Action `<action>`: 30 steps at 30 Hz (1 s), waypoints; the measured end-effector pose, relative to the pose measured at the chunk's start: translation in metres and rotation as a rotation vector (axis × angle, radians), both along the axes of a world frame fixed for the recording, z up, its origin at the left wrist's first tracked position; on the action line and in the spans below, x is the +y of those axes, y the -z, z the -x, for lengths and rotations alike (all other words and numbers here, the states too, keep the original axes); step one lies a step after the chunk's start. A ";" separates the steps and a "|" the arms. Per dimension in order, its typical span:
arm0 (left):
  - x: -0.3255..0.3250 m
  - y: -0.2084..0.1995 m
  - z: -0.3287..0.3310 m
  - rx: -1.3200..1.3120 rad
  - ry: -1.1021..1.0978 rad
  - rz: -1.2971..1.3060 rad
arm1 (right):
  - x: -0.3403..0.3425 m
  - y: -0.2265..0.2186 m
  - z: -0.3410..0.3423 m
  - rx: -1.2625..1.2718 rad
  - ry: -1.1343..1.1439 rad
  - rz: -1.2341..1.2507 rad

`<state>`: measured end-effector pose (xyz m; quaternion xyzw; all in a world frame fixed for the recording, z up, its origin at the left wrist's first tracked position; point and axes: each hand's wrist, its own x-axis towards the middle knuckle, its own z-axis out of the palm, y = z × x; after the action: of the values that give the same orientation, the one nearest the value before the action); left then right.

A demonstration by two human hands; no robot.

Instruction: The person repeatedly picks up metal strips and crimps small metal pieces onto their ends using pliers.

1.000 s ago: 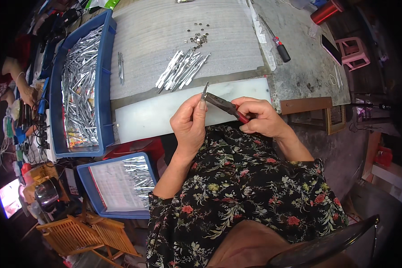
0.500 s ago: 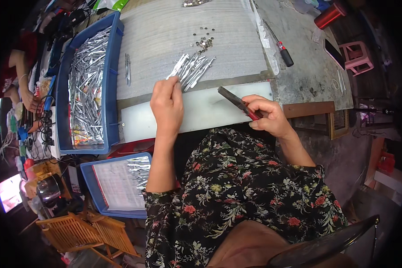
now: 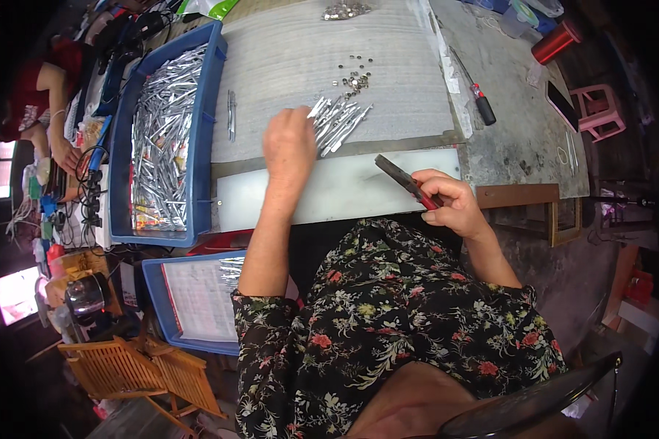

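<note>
Red-handled pliers [image 3: 403,179] with dark jaws are gripped in my right hand [image 3: 452,201], the jaws pointing up and left above a white board [image 3: 344,179]. My left hand [image 3: 289,143] is raised over the left part of the board, its fingers curled together and slightly blurred. Whatever they hold, if anything, is hidden. Just right of its fingers lies a loose pile of thin silvery metal strips [image 3: 340,124] on the pale foam sheet [image 3: 285,66]. Beyond the pile are several small round metal pieces [image 3: 355,82].
A blue tray [image 3: 206,132] heaped with silvery strips stands at the left, and a second blue tray [image 3: 157,293] sits lower. A screwdriver [image 3: 483,106], a phone [image 3: 561,106] and a red spool [image 3: 556,42] lie on the right. Another person's hand [image 3: 67,155] is at the far left.
My left hand has moved away from me, toward the foam sheet, and its fingers have turned out of sight. The pliers stay in my right hand. The whole view has shifted slightly.
</note>
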<state>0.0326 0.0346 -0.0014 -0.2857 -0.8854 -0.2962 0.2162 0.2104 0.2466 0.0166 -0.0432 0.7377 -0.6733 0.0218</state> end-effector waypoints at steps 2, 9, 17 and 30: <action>-0.018 -0.004 0.016 -0.012 -0.089 0.013 | -0.001 -0.001 0.000 -0.004 0.000 0.024; -0.063 0.004 0.065 -0.117 -0.468 0.375 | -0.003 -0.005 0.000 -0.063 -0.007 0.056; -0.060 -0.008 0.077 -0.375 -0.499 0.304 | -0.002 -0.003 0.002 -0.027 -0.009 0.018; -0.027 -0.017 -0.002 -0.900 0.078 -0.587 | -0.002 -0.001 -0.001 0.004 0.008 -0.017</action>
<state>0.0345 0.0072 0.0152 -0.0907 -0.7592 -0.6323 -0.1249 0.2113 0.2446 0.0172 -0.0412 0.7438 -0.6669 0.0180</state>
